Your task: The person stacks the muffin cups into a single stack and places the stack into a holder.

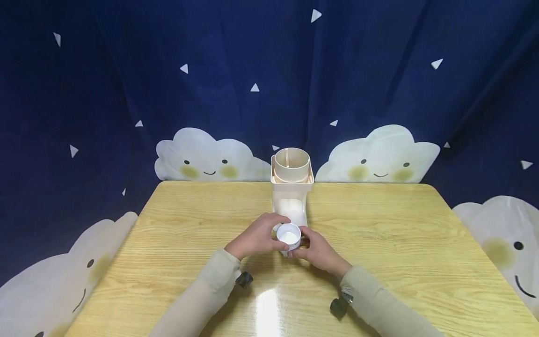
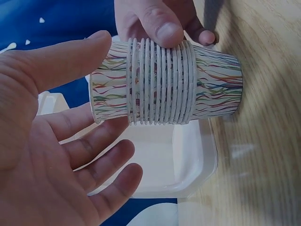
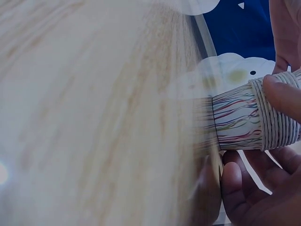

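Note:
A stack of paper cups [image 2: 160,84], printed with wavy coloured lines, stands upright on the wooden table, its rims packed close together around the middle. One cup's open mouth faces up in the head view. With thumb and fingers around the uppermost cup, my left hand [image 1: 261,236] holds it near the rim. Lower down, my right hand [image 1: 317,250] grips the stack from the other side, thumb pressed on the bunched rims. In the right wrist view the bottom cup's narrow base meets the table beside my right fingers [image 3: 233,179].
Just behind the cups is a cream plastic stand [image 1: 290,201] with a round, open-topped tube [image 1: 292,166] in a square collar, near the table's [image 1: 202,206] back edge. A dark blue curtain [image 1: 236,42] with smiling clouds hangs behind. A black wrist camera [image 1: 244,280] sits below the left sleeve.

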`<move>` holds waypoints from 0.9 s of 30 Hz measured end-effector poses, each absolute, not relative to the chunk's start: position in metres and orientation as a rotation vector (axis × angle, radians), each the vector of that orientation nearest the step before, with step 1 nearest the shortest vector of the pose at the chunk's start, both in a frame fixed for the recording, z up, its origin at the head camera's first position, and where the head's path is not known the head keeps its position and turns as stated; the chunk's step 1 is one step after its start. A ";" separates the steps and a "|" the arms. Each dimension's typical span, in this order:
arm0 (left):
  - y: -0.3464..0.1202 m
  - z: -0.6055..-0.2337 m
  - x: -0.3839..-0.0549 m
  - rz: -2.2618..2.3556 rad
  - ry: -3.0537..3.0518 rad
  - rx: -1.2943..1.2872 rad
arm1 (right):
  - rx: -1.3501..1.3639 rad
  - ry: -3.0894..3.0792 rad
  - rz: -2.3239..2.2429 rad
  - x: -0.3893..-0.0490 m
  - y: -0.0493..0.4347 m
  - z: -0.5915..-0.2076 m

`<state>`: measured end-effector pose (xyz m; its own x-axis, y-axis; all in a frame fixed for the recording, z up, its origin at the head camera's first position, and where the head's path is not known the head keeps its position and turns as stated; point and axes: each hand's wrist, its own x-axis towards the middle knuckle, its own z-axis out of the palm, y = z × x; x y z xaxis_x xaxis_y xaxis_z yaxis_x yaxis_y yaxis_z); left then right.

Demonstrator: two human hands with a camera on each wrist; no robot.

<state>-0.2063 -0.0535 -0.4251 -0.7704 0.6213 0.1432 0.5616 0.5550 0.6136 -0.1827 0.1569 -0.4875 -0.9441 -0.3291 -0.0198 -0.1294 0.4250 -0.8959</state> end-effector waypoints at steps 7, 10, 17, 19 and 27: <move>-0.053 -0.425 -0.206 1.011 2.694 1.021 | -0.404 2.503 -1.519 -0.182 0.155 -0.484; -0.053 -0.425 -0.206 1.009 2.696 1.015 | -0.403 2.503 -1.516 -0.182 0.155 -0.485; -0.056 -0.425 -0.204 1.000 2.698 0.976 | -0.405 2.492 -1.526 -0.183 0.155 -0.486; -0.059 -0.425 -0.204 1.019 2.694 0.931 | -0.405 2.491 -1.528 -0.182 0.155 -0.486; -0.071 -0.430 -0.212 1.153 2.700 0.764 | -0.415 2.509 -1.496 -0.181 0.154 -0.486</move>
<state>-0.2122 -0.0710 -0.4295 -0.8678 0.4877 0.0955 0.4062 0.5854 0.7017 -0.1814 0.1537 -0.4856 -0.9427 -0.3330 -0.0200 -0.1408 0.4514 -0.8811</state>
